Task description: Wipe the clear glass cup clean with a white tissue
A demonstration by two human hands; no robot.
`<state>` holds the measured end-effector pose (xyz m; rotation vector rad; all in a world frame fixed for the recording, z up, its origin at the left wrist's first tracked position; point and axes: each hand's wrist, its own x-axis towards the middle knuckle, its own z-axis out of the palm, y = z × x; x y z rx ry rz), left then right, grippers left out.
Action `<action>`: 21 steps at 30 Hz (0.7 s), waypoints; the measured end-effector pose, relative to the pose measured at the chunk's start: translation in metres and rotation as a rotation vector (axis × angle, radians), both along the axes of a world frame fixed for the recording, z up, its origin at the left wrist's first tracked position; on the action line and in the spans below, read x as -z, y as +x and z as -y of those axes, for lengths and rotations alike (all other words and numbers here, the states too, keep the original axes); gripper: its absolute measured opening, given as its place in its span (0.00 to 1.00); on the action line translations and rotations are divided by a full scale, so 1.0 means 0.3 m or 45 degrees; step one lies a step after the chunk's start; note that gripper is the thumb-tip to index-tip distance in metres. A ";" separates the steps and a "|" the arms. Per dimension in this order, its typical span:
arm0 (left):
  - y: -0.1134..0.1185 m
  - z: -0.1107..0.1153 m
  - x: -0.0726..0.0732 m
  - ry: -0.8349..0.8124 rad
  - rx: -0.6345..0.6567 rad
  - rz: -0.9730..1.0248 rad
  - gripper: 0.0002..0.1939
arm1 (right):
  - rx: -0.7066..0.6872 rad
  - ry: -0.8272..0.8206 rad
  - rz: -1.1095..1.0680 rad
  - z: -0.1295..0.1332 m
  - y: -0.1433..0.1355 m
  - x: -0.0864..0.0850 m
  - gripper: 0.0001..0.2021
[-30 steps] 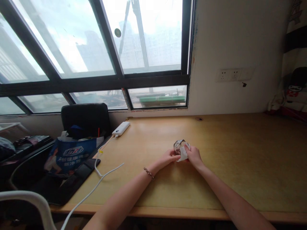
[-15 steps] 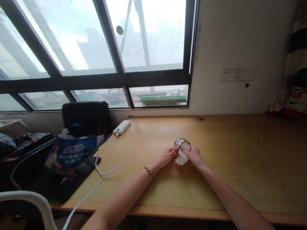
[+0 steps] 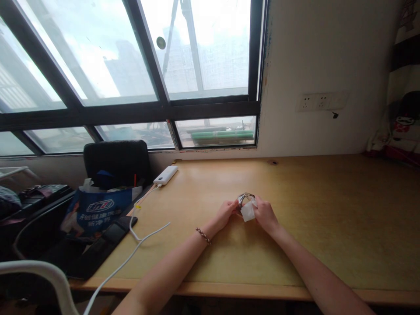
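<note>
Between the fingers of both hands sits a small glass (image 3: 245,199) with a dark pattern, low over the tabletop (image 3: 328,218); whether it touches the wood cannot be told. The left hand (image 3: 225,213) pinches its left side with the fingertips. The right hand (image 3: 265,214) is clenched on a white tissue (image 3: 248,211) and presses it against the front of the glass, just under the rim. Half a second ago the tissue hung lower, crumpled below the glass near the tabletop; now it is folded tighter and lifted against the glass wall, and both hands have drawn closer together. A beaded bracelet (image 3: 203,236) circles the left wrist.

Well to the left of the left hand, a white cable (image 3: 144,238) curls across the tabletop toward a white power bank (image 3: 165,175) near the window (image 3: 131,65). Farther left, beyond the tabletop edge, stand a blue bag (image 3: 95,210) and a black chair (image 3: 116,162). Up on the wall, right of the hands, is a socket strip (image 3: 320,101).
</note>
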<state>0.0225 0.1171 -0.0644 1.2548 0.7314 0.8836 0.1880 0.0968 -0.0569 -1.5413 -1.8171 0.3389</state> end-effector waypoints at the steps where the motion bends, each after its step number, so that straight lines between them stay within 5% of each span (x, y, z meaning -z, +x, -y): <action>1: 0.000 0.006 -0.008 0.008 0.034 -0.008 0.26 | 0.044 -0.009 -0.010 -0.005 0.003 0.004 0.10; 6: 0.010 0.031 -0.043 0.050 0.171 0.007 0.20 | 0.150 -0.186 -0.286 -0.025 0.009 0.017 0.15; 14: 0.030 0.019 -0.010 0.112 0.085 0.039 0.18 | 0.009 -0.672 -0.675 -0.022 -0.023 0.032 0.13; 17: 0.028 0.022 -0.014 0.130 0.090 0.022 0.18 | 0.005 -0.633 -0.556 -0.020 -0.015 0.031 0.14; 21: 0.013 0.025 -0.025 0.064 0.074 -0.155 0.16 | -0.004 -0.251 -0.091 -0.016 0.007 0.008 0.11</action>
